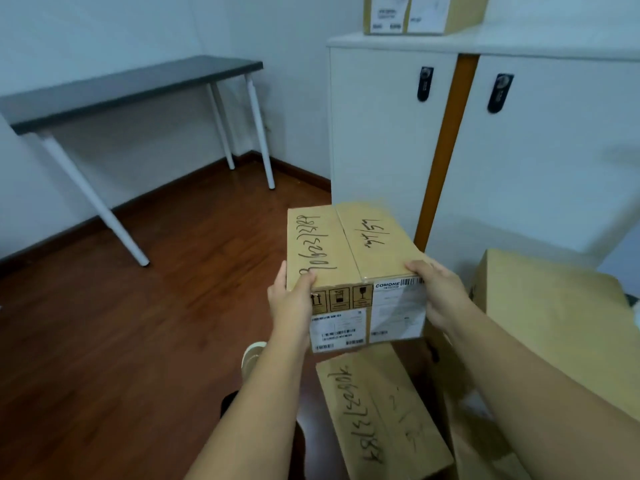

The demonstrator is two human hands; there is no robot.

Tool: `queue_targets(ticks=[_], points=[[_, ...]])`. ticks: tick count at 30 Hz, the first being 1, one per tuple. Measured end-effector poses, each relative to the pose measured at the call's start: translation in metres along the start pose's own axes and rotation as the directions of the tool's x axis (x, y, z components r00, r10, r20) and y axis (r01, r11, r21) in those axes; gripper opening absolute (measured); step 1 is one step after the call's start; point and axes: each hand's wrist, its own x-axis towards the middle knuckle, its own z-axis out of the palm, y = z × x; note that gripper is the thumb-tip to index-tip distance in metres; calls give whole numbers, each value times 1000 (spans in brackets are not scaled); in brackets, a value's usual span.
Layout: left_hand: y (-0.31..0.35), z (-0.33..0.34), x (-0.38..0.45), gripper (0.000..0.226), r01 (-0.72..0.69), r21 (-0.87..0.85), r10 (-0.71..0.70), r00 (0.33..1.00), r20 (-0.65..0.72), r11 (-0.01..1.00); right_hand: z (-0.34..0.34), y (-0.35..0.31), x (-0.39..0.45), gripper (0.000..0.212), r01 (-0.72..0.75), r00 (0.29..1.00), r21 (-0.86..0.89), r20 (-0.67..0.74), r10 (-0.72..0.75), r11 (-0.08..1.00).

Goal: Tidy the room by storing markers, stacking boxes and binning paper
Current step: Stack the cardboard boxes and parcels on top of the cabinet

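Head view: a person lifts a taped box (349, 258) in both hands above more cartons in a small storeroom.

Left hand (289, 301) grips the near left corner, thumb curled over the top edge; right hand (438, 292) clamps the near right corner, fingers on the lid. The box hangs in the air, tilted slightly, just above a second box (377, 414) on the floor (138, 341), beside a large carton (550, 317) and in front of a white cabinet (381, 133). Both grips sit on the near end only, so the far end could dip and the box slide free. Set down off-centre, it could overhang or topple the stack. A dark bench (121, 88) stands by the far wall. No markers or paper are in sight.
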Motion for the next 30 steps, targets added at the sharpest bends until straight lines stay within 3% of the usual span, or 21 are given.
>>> queue_targets(ticks=[5,9,11,14,17,20,23,26,30], points=[[86,42,-5,72,-224,-146,229,973,18,964,28,-90,-13,39,181,979,189,64,-196,965],[152,81,-22,78,-370,-249,404,909,101,895,30,-170,-28,49,364,915,261,78,-395,894],[179,105,-32,82,-432,-271,482,862,156,860,23,-209,-38,50,450,876,264,55,-479,853],[213,143,-47,80,-523,-286,589,771,242,803,4,-256,-48,31,560,810,258,28,-586,787],[241,183,-58,87,-598,-270,655,666,357,755,-22,-295,-55,41,636,754,275,-22,-657,721],[265,225,-63,111,-636,-251,660,559,502,729,-46,-331,-63,46,708,690,273,-73,-720,651],[288,267,-56,120,-648,-223,627,498,599,728,-65,-363,-69,60,797,596,162,-49,-801,583],[300,306,-39,114,-609,-249,600,481,639,753,-81,-386,-61,53,824,567,0,-2,-824,567],[297,342,-16,106,-555,-217,557,570,605,803,-99,-398,-29,51,790,594,-175,-18,-804,587]])
